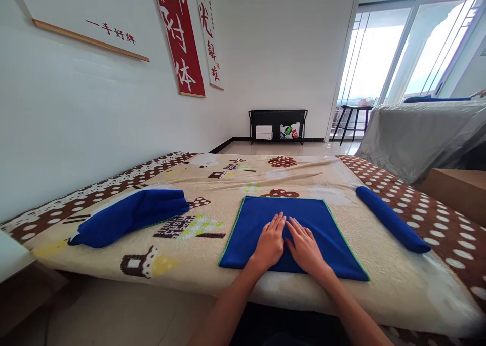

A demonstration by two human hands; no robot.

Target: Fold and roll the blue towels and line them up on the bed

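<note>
A blue cloth with green stitched edges lies spread flat on the patterned blanket in front of me. My left hand rests palm down on its middle, fingers stretched out. Beside it my right hand also lies flat on the cloth, with its fingertips close to those of the left. To the right, a rolled blue cloth sits apart on the blanket. On the left is a loosely bunched blue cloth, touched by neither hand.
A cream and brown blanket covers the bed. Beyond it, a black rack stands by the wall. On the right are a plastic-covered piece of furniture, a cardboard box and a dark stool. Scrolls hang at left.
</note>
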